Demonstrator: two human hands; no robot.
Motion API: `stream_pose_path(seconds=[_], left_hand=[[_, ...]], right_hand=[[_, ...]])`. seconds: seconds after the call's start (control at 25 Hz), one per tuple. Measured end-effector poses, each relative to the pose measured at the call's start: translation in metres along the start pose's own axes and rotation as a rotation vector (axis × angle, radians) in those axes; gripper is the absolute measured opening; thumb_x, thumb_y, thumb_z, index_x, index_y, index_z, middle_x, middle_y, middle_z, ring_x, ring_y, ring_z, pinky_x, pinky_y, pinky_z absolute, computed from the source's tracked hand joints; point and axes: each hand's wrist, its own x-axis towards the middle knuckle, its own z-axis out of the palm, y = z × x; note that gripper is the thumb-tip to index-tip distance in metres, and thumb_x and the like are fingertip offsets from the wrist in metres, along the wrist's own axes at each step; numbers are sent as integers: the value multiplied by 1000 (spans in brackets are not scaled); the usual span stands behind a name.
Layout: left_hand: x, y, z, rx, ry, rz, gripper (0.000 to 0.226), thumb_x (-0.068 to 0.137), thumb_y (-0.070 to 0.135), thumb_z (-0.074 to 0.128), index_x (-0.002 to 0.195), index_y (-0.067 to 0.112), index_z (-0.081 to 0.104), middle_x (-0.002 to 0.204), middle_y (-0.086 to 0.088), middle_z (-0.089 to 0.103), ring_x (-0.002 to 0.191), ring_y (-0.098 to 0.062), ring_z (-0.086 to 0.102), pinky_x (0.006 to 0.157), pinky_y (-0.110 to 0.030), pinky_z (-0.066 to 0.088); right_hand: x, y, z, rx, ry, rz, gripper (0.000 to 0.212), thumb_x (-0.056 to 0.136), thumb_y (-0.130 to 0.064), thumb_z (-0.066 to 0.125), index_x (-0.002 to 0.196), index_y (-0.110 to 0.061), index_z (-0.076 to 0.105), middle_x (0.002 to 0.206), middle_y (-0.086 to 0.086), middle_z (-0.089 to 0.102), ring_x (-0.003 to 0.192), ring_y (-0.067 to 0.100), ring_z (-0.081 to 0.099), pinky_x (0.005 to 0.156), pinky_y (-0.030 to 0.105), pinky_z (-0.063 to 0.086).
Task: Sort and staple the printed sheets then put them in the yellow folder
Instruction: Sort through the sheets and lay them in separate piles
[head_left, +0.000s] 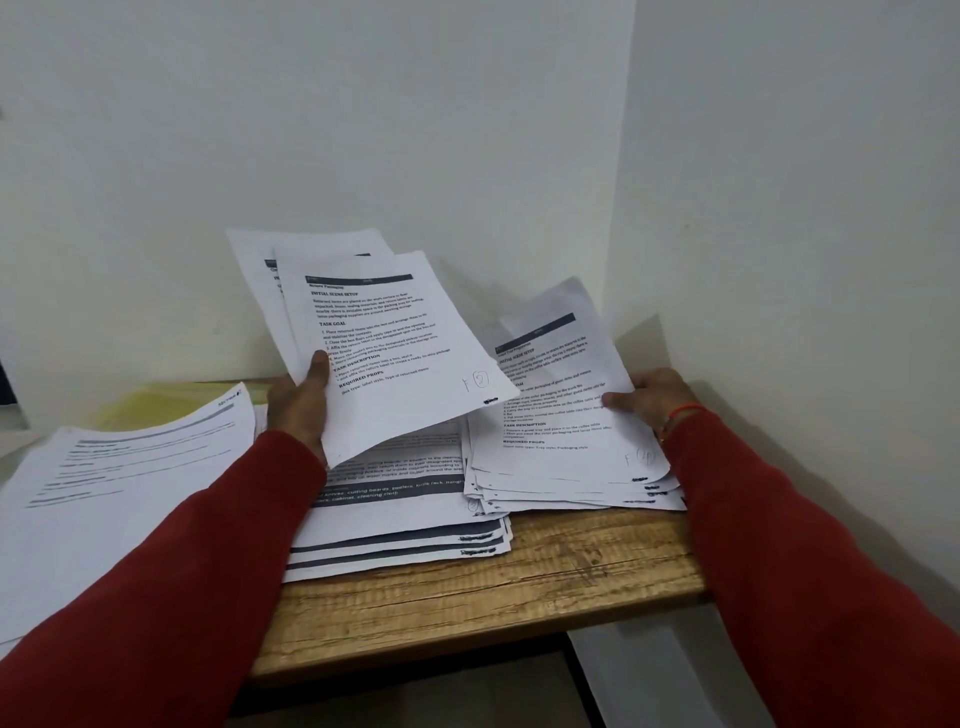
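Several printed sheets (384, 332) are fanning upward in the left hand (301, 400), thumb pinching their lower left edge, while the right hand (652, 397) is gripping the curling top page (561, 395) of the right-hand pile (576, 488). A middle pile (400, 525) and a left pile (104, 478) are lying on the wooden table (493, 597), and the yellow folder (150, 408) is peeking out behind the left pile. No stapler is showing. Sorting is probably going best by reading each heading and handwritten corner mark before laying a page down, squaring the edges and keeping piles apart.
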Motion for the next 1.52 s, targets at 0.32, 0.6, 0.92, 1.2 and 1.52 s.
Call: stream_pose_path(seconds=[0.32, 0.6, 0.92, 1.2, 1.52], left_hand=[[9, 3, -15, 247, 169, 161, 50, 98, 41, 58, 133, 5, 58, 129, -9, 63, 118, -28, 60, 105, -37, 45], [-10, 1, 0, 388, -18, 101, 55, 97, 42, 59, 133, 0, 56, 130, -13, 63, 117, -30, 60, 105, -40, 46], [-38, -5, 32, 111, -400, 18, 55, 89, 57, 64, 125, 16, 66, 118, -1, 73, 110, -21, 69, 99, -48, 52], [-47, -3, 37, 60, -401, -45, 46, 100, 54, 43, 118, 19, 67, 112, 1, 75, 104, -17, 71, 91, -36, 55], [-43, -7, 32, 61, -329, 3, 25, 92, 42, 66, 104, 21, 71, 109, -1, 76, 104, -21, 71, 98, -46, 54]], right_hand=[[-11, -14, -5, 466, 255, -225, 21, 81, -2, 72, 102, 1, 72, 83, 6, 71, 81, 24, 66, 80, 38, 55], [-32, -31, 9, 904, 4, -146, 23, 82, -1, 72, 105, 3, 71, 100, 21, 73, 88, 33, 72, 80, 45, 58], [-39, -31, 38, 771, -144, -82, 17, 81, 4, 70, 98, 4, 70, 96, 22, 73, 85, 35, 69, 82, 49, 59], [-38, -27, 42, 815, -164, -6, 21, 82, 6, 68, 102, 7, 67, 104, 26, 70, 86, 37, 69, 83, 55, 57], [-41, -29, 44, 732, -295, -22, 39, 84, 1, 68, 122, 8, 60, 118, 24, 67, 98, 34, 70, 77, 41, 61]])
